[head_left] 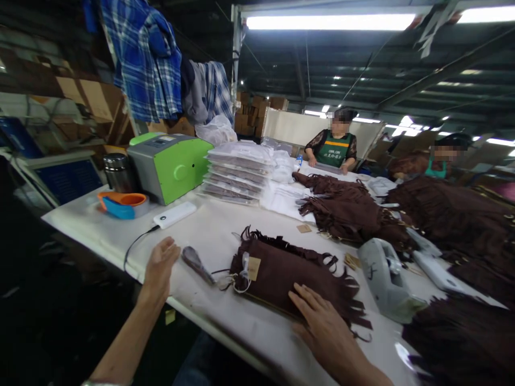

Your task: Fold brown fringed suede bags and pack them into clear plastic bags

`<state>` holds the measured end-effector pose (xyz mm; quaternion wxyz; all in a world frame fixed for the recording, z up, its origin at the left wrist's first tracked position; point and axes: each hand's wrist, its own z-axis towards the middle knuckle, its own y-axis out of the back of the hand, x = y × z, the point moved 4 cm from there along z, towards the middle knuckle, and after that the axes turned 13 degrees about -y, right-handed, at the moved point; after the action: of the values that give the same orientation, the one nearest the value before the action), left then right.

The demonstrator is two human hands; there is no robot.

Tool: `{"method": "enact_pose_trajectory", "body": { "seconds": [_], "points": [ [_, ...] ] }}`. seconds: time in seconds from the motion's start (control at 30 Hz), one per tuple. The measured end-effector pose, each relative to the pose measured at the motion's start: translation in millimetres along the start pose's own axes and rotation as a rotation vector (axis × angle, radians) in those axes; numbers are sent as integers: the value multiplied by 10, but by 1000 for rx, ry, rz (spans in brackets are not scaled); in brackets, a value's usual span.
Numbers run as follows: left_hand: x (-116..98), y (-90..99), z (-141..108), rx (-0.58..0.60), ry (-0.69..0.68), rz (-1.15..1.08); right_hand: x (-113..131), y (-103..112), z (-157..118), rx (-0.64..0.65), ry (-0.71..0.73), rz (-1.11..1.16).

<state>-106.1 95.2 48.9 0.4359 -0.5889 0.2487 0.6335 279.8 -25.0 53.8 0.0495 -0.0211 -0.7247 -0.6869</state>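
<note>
In front of me a dark brown fringed bag lies flat on the white table. A tan paper tag and a white loop hang at its left end. My right hand rests on the bag's near side, fingers stretched out, gripping nothing. Over the table's front edge, left of the bag, my left hand is raised with nothing visible in it; its fingers are extended. Between that hand and the bag lies a dark-handled tool, its exact kind blurred.
A grey tape dispenser stands right of the bag, near piles of brown fringed bags. Behind are stacked plastic-wrapped packages, a green-grey machine, a white power bank and orange tape rolls. A co-worker stands across the table.
</note>
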Motion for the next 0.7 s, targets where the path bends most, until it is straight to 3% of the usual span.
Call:
{"method": "enact_pose_trajectory", "body": {
  "seconds": [0.03, 0.07, 0.1, 0.2, 0.27, 0.33, 0.4, 0.5, 0.6, 0.7],
  "points": [
    [-108, 38, -4, -29, -127, 120, -23, 32, 14, -9, -7, 43],
    [-214, -11, -37, 15, -221, 231, -27, 83, 49, -40, -11, 76],
    [-301, -139, -102, 130, -289, 327, -8, 135, 98, -84, -8, 97],
    [-403, -753, -508, 644, -482, 501, 177, 163, 261, -230, 80, 95],
    [-344, -1101, -820, 833, -630, 619, 320, 51, 336, -261, 175, 70],
    [-188, -1317, -1030, 936, -677, 792, 399, -73, 377, -233, 236, 53],
    [-45, -1401, -1106, 971, -679, 905, 409, -107, 398, -176, 255, 70],
    [30, -1378, -1039, 946, -614, 861, 376, 75, 458, -144, 187, 184],
    [-23, -1281, -922, 869, -458, 689, 377, 339, 577, -304, 44, 277],
    [-105, -1137, -903, 758, -349, 562, 439, 336, 730, -441, 10, 203]
  ]
}}
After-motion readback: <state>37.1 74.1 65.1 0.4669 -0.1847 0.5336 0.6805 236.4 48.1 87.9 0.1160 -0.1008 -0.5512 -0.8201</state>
